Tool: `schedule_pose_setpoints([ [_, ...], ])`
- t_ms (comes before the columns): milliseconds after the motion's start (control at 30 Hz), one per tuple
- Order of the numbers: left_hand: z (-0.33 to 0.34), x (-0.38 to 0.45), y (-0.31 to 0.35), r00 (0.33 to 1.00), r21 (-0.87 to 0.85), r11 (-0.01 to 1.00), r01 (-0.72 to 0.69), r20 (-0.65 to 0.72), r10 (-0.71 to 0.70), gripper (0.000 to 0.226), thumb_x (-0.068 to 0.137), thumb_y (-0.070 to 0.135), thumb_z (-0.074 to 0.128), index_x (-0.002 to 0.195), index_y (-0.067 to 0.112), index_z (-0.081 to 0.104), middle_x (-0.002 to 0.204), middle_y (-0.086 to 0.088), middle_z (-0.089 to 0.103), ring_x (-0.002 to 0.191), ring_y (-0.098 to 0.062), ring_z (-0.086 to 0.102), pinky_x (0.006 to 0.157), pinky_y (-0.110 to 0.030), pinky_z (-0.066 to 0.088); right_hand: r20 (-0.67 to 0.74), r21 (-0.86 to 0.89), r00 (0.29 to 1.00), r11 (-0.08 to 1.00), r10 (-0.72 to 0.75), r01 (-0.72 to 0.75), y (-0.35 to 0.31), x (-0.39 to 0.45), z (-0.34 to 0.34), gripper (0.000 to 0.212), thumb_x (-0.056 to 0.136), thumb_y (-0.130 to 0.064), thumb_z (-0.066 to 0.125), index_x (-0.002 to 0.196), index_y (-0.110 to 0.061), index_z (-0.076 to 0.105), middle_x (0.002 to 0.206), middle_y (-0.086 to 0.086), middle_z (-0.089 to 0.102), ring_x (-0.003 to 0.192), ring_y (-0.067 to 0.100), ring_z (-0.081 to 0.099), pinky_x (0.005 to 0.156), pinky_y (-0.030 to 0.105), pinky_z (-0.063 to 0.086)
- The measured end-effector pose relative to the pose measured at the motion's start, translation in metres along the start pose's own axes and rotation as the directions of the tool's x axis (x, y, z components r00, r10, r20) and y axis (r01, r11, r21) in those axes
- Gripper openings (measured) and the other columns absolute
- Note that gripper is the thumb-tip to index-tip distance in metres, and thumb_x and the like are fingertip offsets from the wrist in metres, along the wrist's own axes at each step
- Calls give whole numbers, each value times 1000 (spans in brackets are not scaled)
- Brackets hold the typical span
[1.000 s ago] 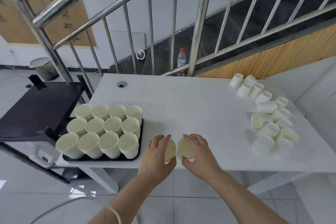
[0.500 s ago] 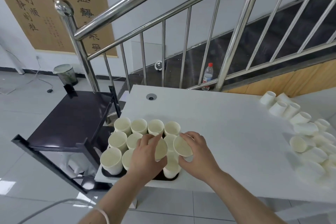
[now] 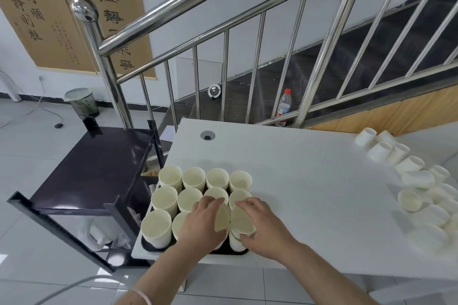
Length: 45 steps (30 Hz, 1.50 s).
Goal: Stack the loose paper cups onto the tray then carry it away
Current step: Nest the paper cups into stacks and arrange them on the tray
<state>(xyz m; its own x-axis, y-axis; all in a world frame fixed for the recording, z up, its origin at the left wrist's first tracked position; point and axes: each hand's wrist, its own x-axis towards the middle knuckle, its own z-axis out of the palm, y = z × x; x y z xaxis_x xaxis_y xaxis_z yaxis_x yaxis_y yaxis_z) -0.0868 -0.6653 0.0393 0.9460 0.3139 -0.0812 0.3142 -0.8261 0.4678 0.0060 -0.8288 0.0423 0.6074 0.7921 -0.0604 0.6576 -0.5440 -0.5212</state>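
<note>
**Two cups going onto the front of the tray**

At the near left corner of the white surface (image 3: 309, 181), head view: a black tray (image 3: 148, 245) carries paper cup stacks in rows, mouths up, long axes vertical. The left hand (image 3: 200, 225) grips one paper cup (image 3: 222, 216) and the right hand (image 3: 260, 228) grips another (image 3: 242, 220), fingers curled round each wall; both cups are tilted, mouths toward the camera, over the front-row stacks. The loose cups (image 3: 411, 181) lie jumbled at the surface's right edge, well apart from the tray, several on their sides.

Handling, as judged: thin paper, very light, easily crushed (so hold the wall lightly near the rim). Each cup needs righting to vertical before it will nest. The loaded tray looks tippy; grasp its two short edges.
</note>
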Motion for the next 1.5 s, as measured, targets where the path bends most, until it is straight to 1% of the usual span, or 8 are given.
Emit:
schedule_pose_setpoints([
  [267, 12, 3, -10, 994, 51, 999, 11, 108, -17, 74, 80, 37, 64, 145, 33, 27, 146, 6, 29, 132, -17, 35, 98, -29, 40, 80, -70, 995, 996, 62, -56, 6, 4, 11, 75, 82, -33, 65, 148, -29, 29, 145, -12, 27, 135, 10, 25, 97, 25, 43],
  [567, 17, 6, -15, 992, 90, 995, 37, 114, -47, 64, 83, 35, 64, 140, 31, 35, 140, 8, 36, 127, -15, 39, 95, -31, 42, 83, -83, 991, 992, 102, -95, 13, 8, 17, 68, 84, -27, 63, 146, -27, 35, 141, -10, 35, 131, 13, 35, 95, 26, 43],
  [733, 17, 7, -14, 992, 99, 994, 55, 109, -66, 64, 82, 35, 68, 138, 31, 38, 139, 9, 38, 125, -15, 43, 94, -31, 43, 83, -63, 991, 993, 108, -103, 17, 9, 20, 68, 85, -27, 65, 146, -26, 35, 142, -12, 36, 130, 12, 35, 99, 25, 40],
  [933, 18, 5, -4, 991, 157, 986, 61, 107, -79, 68, 83, 37, 63, 143, 33, 30, 146, 6, 29, 134, -17, 34, 101, -31, 34, 98, -82, 992, 994, 80, -72, 18, 8, 15, 69, 86, -30, 64, 147, -24, 32, 146, -11, 34, 134, 12, 33, 99, 28, 41],
  [1000, 19, 3, 4, 993, 172, 983, 66, 85, -81, 67, 84, 38, 61, 143, 33, 30, 149, 5, 24, 137, -19, 28, 105, -32, 31, 84, -84, 994, 995, 67, -60, 20, 4, 11, 68, 86, -31, 64, 146, -25, 33, 144, -11, 34, 133, 12, 32, 97, 28, 42],
  [1133, 20, 5, 29, 998, 172, 984, 37, 35, -43, 67, 83, 37, 60, 143, 35, 31, 147, 8, 28, 135, -16, 31, 107, -30, 29, 52, -94, 997, 995, 50, -45, 28, -9, -5, 66, 87, -32, 63, 146, -25, 34, 141, -10, 36, 132, 12, 33, 97, 28, 43],
  [1233, 26, 7, 60, 999, 183, 983, -5, 47, -3, 67, 84, 36, 60, 143, 35, 28, 148, 8, 26, 135, -17, 31, 105, -31, 31, 23, -92, 999, 995, 48, -46, 44, -28, -22, 65, 89, -32, 62, 147, -25, 33, 143, -9, 34, 133, 11, 33, 100, 27, 41],
  [1500, 69, 5, 157, 990, 137, 983, -119, 90, 107, 66, 87, 37, 57, 145, 34, 27, 150, 7, 23, 138, -14, 26, 109, -30, 26, -59, -100, 992, 988, 116, -121, 113, -101, -66, 63, 91, -30, 59, 148, -25, 33, 144, -9, 34, 132, 10, 33, 102, 26, 40],
])
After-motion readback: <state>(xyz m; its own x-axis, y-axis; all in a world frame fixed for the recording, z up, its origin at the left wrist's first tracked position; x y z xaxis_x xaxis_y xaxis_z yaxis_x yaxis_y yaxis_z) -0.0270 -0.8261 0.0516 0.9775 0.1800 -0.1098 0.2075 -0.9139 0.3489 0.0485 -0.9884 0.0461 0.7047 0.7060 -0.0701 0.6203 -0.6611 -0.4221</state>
